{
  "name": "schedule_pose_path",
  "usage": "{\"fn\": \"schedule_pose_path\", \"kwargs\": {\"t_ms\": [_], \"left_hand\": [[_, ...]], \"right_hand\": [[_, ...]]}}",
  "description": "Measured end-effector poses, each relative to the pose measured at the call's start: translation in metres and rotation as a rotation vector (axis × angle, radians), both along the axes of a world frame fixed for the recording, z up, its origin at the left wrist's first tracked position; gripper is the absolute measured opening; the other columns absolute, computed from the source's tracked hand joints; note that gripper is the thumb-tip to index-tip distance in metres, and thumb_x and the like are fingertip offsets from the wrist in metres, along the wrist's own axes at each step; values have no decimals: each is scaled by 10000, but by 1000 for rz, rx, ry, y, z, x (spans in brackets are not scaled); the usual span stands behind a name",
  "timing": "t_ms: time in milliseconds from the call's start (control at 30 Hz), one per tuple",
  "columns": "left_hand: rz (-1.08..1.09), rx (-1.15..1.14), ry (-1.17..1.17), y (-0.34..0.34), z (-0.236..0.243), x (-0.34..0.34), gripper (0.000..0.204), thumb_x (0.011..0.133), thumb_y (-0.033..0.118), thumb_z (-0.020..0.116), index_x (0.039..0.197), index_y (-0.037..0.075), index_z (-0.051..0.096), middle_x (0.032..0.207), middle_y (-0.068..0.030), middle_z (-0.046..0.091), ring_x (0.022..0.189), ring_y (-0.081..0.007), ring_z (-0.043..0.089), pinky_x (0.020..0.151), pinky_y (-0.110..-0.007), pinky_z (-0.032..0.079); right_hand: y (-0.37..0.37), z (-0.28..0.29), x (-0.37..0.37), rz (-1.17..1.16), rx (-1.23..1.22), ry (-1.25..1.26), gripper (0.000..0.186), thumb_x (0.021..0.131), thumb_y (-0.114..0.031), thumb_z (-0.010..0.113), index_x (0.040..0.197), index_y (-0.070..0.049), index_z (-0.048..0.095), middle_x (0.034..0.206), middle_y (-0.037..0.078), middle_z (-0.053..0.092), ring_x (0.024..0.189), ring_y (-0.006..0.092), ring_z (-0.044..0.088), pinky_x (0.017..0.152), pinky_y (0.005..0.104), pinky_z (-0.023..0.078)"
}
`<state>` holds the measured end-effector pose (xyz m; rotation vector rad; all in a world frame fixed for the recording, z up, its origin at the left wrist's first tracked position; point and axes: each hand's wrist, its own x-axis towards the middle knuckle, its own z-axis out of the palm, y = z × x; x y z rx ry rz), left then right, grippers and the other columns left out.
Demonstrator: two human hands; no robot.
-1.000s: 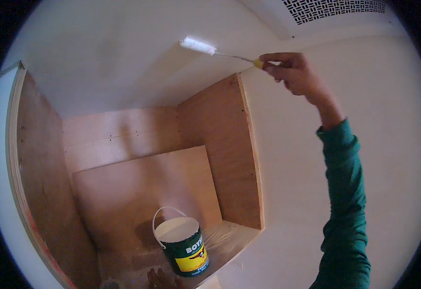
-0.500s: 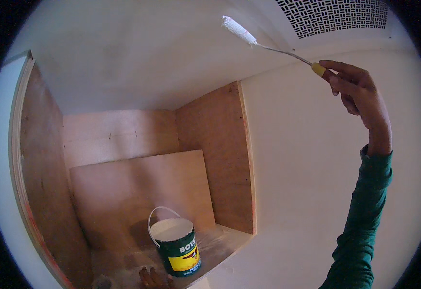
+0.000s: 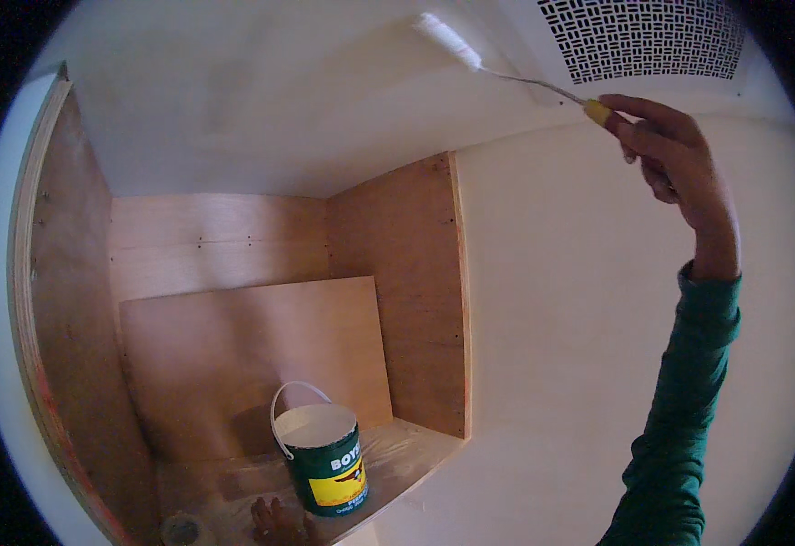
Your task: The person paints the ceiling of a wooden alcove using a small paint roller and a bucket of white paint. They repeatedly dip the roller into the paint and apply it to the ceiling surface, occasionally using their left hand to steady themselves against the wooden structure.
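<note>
In my right hand (image 3: 666, 150) is a small paint roller (image 3: 450, 41), gripped by its yellow handle with the fingers closed round it. A thin bent wire leads to its white, fuzzy sleeve, which is up at the pale ceiling (image 3: 261, 100); whether it touches is hard to tell. My left hand (image 3: 279, 523) rests on the wooden shelf at the lower edge, its fingers stretched out and apart, partly cut off by the picture. Just right of it stands a green paint bucket (image 3: 324, 469) with a yellow label, a raised white handle and whitish paint inside.
A plywood cabinet recess surrounds the bucket, with a loose board (image 3: 261, 364) leaning against its back. A round, dusty object (image 3: 182, 530) lies at the shelf's lower left. A perforated vent panel (image 3: 648, 41) is set in the ceiling at upper right, above a cream wall (image 3: 561, 318).
The roller and my right hand have shifted slightly upward in the picture, and the sleeve is now blurred. The view has tilted a little; my left hand stays on the shelf.
</note>
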<state>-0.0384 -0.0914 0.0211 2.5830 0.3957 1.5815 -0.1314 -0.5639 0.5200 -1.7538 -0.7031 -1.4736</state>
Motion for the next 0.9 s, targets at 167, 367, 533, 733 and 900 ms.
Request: {"fn": "schedule_pose_path", "kwargs": {"t_ms": [167,367,533,733,900], "left_hand": [[-68,-197,50,-11,18,-15,609,1007,427,557,1490,66,467,1603,-202,373,1498,-398,311,1142,-648,241],[-84,-182,23,-10,27,-24,644,986,434,587,1476,32,471,1557,-250,402,1464,-414,346,1142,-638,275],[-93,-23,-161,3,16,-17,639,985,430,599,1440,-11,511,1518,-278,451,1436,-430,387,1163,-599,283],[17,-285,121,-17,25,-16,677,940,330,635,1466,-38,421,1578,-297,342,1497,-462,275,1188,-620,179],[-25,-264,60,-13,22,-11,662,951,316,624,1472,-33,413,1578,-296,342,1498,-461,274,1196,-613,175]], "right_hand": [[-18,-6,-9,4,4,-49,402,980,-236,661,1346,-69,672,724,-61,527,446,-17,347,369,181,213],[-2,4,5,86,-38,5,411,983,-255,672,1353,-77,669,726,-49,537,445,-12,349,369,180,229],[52,23,48,61,-86,59,377,982,-274,689,1318,-103,697,723,-43,556,457,7,380,376,192,262],[132,42,119,117,-131,125,347,967,-279,703,1268,-108,726,735,-27,599,484,27,413,397,222,296],[191,68,221,104,-260,-27,356,954,-252,697,1254,-63,730,829,44,683,675,129,604,580,301,488]]}}
